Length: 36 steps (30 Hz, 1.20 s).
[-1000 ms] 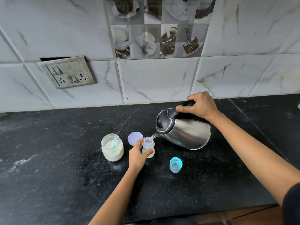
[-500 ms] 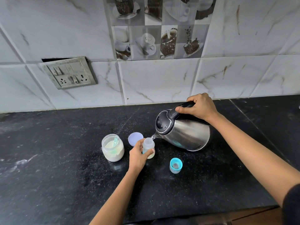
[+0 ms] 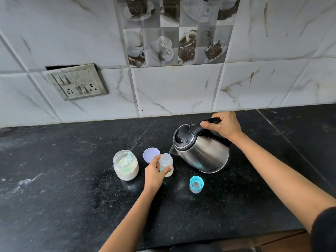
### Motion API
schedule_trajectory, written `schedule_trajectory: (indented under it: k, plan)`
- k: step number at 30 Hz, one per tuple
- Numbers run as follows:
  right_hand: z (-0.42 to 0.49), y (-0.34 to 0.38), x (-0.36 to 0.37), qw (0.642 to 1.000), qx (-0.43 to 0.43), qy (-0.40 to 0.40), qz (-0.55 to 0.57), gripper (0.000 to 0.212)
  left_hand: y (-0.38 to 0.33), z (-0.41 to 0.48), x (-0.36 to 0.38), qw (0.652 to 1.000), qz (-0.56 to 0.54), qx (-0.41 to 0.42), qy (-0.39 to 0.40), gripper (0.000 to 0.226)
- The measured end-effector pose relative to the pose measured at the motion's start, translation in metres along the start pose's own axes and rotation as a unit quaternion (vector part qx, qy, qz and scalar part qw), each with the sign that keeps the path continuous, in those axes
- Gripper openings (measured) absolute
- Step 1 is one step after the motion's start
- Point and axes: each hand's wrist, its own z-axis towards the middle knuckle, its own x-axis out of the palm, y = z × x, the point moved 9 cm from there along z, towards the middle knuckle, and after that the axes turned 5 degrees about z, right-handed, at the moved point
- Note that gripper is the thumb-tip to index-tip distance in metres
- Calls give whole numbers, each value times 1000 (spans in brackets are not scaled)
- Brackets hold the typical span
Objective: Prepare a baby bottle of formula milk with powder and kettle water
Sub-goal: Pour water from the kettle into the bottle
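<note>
Where marble tiles (image 3: 172,88) end, black counter (image 3: 54,197) bears jar (image 3: 126,165).

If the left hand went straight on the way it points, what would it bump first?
Probably the purple lid, lying just beyond the left hand and its bottle; the kettle spout is close too.
</note>
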Motion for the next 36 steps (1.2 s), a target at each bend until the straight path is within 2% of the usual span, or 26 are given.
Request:
schedule_trajectory:
  k: [8, 18, 27, 32, 36]
  plan:
    - [-8, -31, -17, 998, 8, -52, 37, 73, -7, -2, 4, 1000, 4, -2, -2, 52]
    - [-40, -93, -56, 968, 116, -162, 154, 40, -8, -7, 7, 1000, 4, -1, -12, 48]
    - [-52, -119, -61, 951, 192, -159, 182, 32, -3, -9, 11, 1000, 11, -8, -13, 57]
    - [-64, -144, -54, 938, 220, -150, 220, 47, -5, -12, 11, 1000, -2, -14, -17, 55]
    - [-66, -141, -55, 946, 222, -142, 189, 39, -2, -12, 11, 1000, 6, -16, -17, 57]
